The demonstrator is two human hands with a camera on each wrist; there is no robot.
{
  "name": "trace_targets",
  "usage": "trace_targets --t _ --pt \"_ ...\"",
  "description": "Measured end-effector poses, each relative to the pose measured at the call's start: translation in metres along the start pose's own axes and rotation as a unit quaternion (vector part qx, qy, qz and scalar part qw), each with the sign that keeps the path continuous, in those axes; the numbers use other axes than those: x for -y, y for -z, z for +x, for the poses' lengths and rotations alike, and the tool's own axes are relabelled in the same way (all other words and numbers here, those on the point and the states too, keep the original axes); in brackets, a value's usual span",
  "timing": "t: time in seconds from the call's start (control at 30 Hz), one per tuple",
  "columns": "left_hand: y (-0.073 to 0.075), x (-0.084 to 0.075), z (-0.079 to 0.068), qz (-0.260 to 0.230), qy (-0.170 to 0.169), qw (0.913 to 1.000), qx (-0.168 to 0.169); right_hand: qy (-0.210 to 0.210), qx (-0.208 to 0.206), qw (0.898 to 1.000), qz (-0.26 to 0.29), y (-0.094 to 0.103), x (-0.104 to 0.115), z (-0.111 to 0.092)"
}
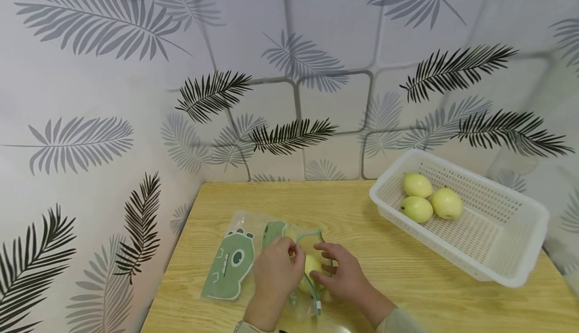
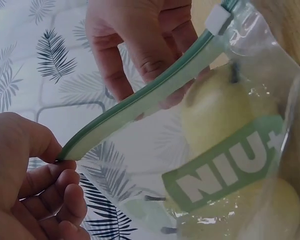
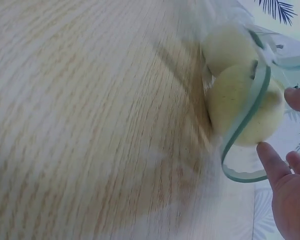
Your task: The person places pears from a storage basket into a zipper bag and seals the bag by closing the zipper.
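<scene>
Green trims the clear bag [image 2: 225, 165], lettered NIU+, around yellow fruit [image 3: 234, 97]

Left hand [image 1: 278, 268]: bare, five-fingered
Right hand [image 1: 343, 272]: bare
Right sleeve [image 1: 399, 322]: pale beige-grey cloth, plain where visible, at the bottom of the head view, right of centre
Left sleeve [image 1: 249, 328]: similar pale sliver, bottom edge, left of centre
Small greyish wrist item [image 1: 237, 326]: beside the left sleeve, indistinct
</scene>
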State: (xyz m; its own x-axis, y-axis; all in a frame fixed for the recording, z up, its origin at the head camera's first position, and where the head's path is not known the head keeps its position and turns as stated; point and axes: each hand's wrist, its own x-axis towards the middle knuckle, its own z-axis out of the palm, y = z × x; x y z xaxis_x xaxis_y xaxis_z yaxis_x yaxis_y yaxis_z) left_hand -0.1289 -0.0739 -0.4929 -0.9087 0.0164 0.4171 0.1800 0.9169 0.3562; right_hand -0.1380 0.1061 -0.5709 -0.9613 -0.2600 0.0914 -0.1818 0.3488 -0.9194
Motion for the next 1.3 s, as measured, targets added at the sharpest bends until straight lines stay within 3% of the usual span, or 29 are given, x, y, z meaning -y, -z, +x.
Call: trace_targets --t 0.17,0.4,0.57,0.73,0.83,0.93,1.17,1.3 --pt "0.009 -0.002 0.005 0.001 -0.008 0.9998 -0.019 0.008 0.014 1.000 0.006 0.003 0.003 -0.004" --pt "0.014 -0.001 0.011 -0.002 -0.034 0.9966 -0.074 0.084 -0.022 0.996 -0.008 0.021 0.003 -0.009" --pt "0.017 -0.001 0.013 -0.005 -0.043 0.9951 -0.090 0.099 -0.071 0.990 -0.075 0.058 -0.004 -0.007" --pt "0.020 0.000 0.013 0.001 -0.056 0.9939 -0.095 0.110 -0.143 0.969 -0.170 0.113 -0.006 0.004" --pt "0.022 0.001 0.013 0.004 -0.058 0.9938 -0.094 0.078 -0.171 0.958 -0.217 0.152 -0.005 0.011" --pt "0.024 0.001 0.014 0.008 -0.057 0.9942 -0.091 0.017 -0.169 0.951 -0.256 0.192 -0.006 0.018" --pt "0.028 0.001 0.016 0.009 -0.060 0.9942 -0.089 -0.109 -0.085 0.938 -0.319 0.264 -0.026 0.030" --pt "0.029 0.000 0.017 0.008 -0.063 0.9940 -0.089 -0.125 -0.045 0.929 -0.345 0.288 -0.044 0.031"
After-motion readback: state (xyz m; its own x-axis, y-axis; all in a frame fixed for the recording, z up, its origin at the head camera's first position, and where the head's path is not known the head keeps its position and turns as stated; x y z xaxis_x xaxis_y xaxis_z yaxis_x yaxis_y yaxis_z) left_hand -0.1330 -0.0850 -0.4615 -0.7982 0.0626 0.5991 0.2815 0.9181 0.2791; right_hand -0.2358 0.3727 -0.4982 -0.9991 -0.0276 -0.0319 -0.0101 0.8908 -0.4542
